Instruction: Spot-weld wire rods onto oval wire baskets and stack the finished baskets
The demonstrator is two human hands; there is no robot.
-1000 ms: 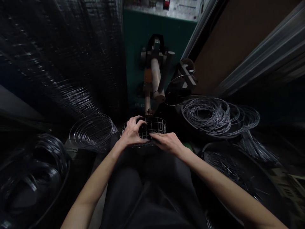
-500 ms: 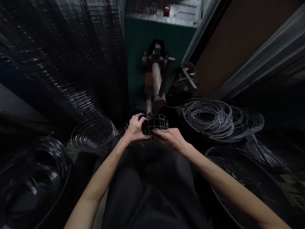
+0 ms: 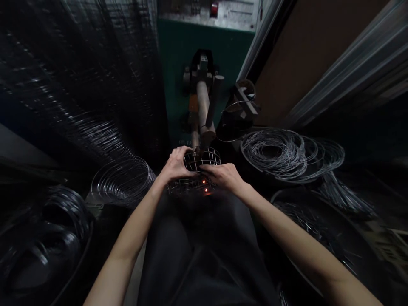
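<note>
A round wire basket sits between my hands at the tip of the spot welder. My left hand curves around the basket's left side, thumb near its front and fingers over the rim. On the right, my right hand presses its closed fingers against the basket's front right wires. Small orange sparks glow just below my right fingertips. The welder's lower electrode reaches into the basket; the exact contact point is hidden by wires and dim light.
A coil of thin wire lies in a round tub at the right, with a dark tub of cut wires nearer me. Wire rings stand at the left, beside more coils. Stacked mesh rises at the upper left.
Sparks have appeared below my right hand. The whole view has shifted slightly, and the basket appears turned or tilted a little between my hands, which keep their hold.
</note>
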